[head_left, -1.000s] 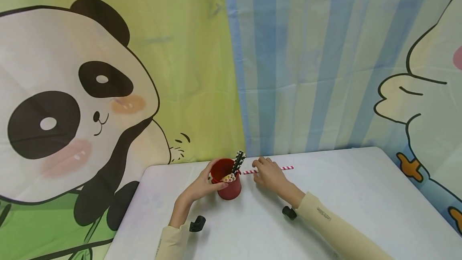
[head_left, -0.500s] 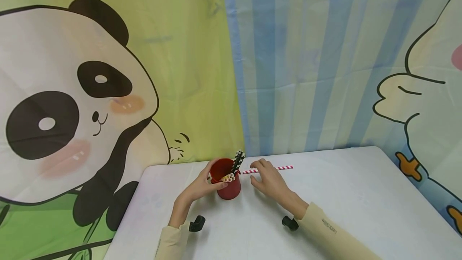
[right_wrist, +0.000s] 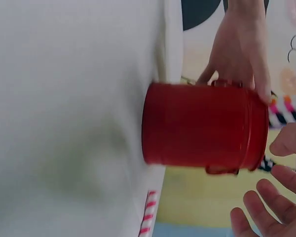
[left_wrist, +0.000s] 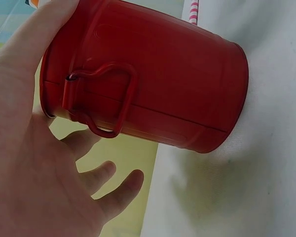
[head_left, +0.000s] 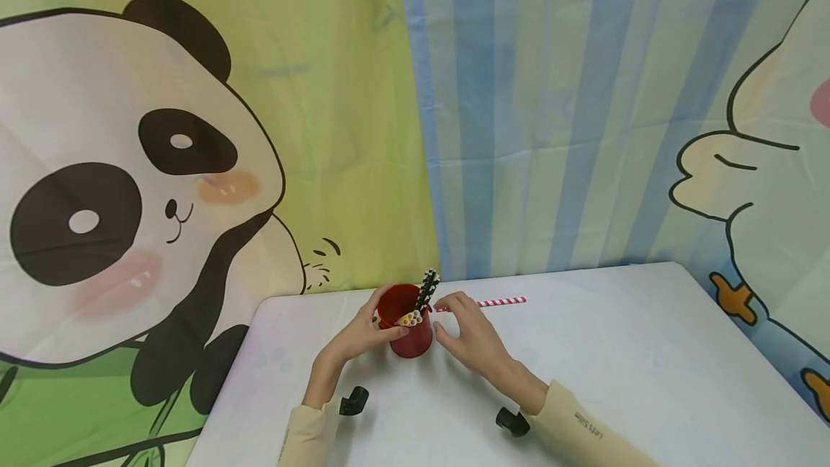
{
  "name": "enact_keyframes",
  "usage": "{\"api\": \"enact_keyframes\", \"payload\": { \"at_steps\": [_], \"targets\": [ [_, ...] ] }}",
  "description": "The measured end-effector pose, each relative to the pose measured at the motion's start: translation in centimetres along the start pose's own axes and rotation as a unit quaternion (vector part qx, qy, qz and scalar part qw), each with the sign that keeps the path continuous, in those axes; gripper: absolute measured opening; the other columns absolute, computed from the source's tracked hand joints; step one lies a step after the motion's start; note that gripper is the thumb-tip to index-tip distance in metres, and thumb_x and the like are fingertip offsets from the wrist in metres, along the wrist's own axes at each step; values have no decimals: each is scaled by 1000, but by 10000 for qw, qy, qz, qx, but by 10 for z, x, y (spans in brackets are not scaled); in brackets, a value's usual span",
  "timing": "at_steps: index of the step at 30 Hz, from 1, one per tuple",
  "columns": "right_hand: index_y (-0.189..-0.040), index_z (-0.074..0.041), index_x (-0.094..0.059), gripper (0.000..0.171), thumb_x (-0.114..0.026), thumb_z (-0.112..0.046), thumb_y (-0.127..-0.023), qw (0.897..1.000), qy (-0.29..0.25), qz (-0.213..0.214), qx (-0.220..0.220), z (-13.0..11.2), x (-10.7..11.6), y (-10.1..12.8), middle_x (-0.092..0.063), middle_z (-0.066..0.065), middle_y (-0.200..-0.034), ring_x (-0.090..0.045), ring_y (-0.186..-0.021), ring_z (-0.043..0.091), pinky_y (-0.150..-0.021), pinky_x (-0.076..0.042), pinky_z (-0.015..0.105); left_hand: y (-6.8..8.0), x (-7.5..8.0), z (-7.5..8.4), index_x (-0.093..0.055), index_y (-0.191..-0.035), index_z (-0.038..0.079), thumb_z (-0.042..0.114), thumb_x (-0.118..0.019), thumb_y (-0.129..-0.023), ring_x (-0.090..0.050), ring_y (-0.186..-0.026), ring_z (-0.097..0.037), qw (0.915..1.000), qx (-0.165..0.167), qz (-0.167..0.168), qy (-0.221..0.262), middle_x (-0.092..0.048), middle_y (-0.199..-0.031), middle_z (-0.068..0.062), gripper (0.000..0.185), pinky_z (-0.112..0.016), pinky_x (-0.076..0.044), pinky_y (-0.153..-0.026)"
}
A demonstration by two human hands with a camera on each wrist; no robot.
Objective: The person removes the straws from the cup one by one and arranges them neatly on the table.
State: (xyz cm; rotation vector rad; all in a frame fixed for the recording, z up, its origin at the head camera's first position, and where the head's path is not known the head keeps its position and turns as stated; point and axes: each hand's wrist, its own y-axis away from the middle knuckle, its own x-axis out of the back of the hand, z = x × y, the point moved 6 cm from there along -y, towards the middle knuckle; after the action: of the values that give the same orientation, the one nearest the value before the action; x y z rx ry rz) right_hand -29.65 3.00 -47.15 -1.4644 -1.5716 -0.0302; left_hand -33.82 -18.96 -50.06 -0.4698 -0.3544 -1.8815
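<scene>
Having left the striped straw (head_left: pixel 501 302), open right hand (head_left: pixel 472 335) now beside left-hand-gripped (head_left: pixel 360 335) red cup (head_left: pixel 408 330).

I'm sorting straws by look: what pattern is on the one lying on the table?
The straw has red and white stripes, clearest in the head view.

Both hands (head_left: pixel 415 334) forward, fingers loosely spread

Only readable text: small dark print on the cream right sleeve (head_left: pixel 583 429), near the cuff at about 5 o'clock in the head view. Looks like "Let's Slim", but it's tiny, so not certain. Nothing legible in either wrist view.
</scene>
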Motion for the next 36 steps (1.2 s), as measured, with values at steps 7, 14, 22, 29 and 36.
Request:
{"api": "enact_keyframes", "payload": {
  "at_steps": [7,14,22,29,36],
  "targets": [
    [-113,-13,-65,24,-71,-14,-90,9984,-412,258,302,-18,-6,4,-62,-1,-113,-60,-104,17,-88,-57,34,-2,0,-6,-26,-158,32,37,-81,-83,-34,-146,-30,10000,5,-23,-51,-45,-152,4,93,-71,-30,-112],
    [-112,-17,-61,26,-72,-14,-89,9979,-436,376,282,-28,-13,3,-60,-4,-110,-60,-101,15,-81,-57,28,-1,0,-6,-27,-158,32,33,-81,-84,-34,-146,-29,10000,-72,-26,21,-45,-152,2,91,-72,-27,-113],
    [-106,-17,-61,23,-73,-13,-88,9972,-444,518,313,-29,-21,1,-57,-5,-106,-63,-95,20,-78,-55,26,-2,0,-6,-26,-157,33,37,-81,-84,-37,-144,-28,9999,-86,-58,-51,-45,-152,3,92,-70,-29,-113],
    [-104,-20,-61,20,-72,-15,-89,9977,-399,514,201,-26,-26,0,-56,-8,-105,-62,-92,19,-75,-52,22,-3,-1,-7,-28,-155,37,38,-80,-84,-41,-140,-25,9999,-97,-72,-60,-46,-149,5,88,-64,-36,-112],
    [-101,-19,-61,16,-71,-15,-89,9970,-390,627,218,-28,-25,-1,-57,-7,-104,-61,-92,20,-76,-52,24,-3,-1,-7,-26,-157,33,37,-80,-84,-42,-139,-25,9999,-115,-93,-15,-46,-149,4,90,-64,-36,-112]
  ]
}}
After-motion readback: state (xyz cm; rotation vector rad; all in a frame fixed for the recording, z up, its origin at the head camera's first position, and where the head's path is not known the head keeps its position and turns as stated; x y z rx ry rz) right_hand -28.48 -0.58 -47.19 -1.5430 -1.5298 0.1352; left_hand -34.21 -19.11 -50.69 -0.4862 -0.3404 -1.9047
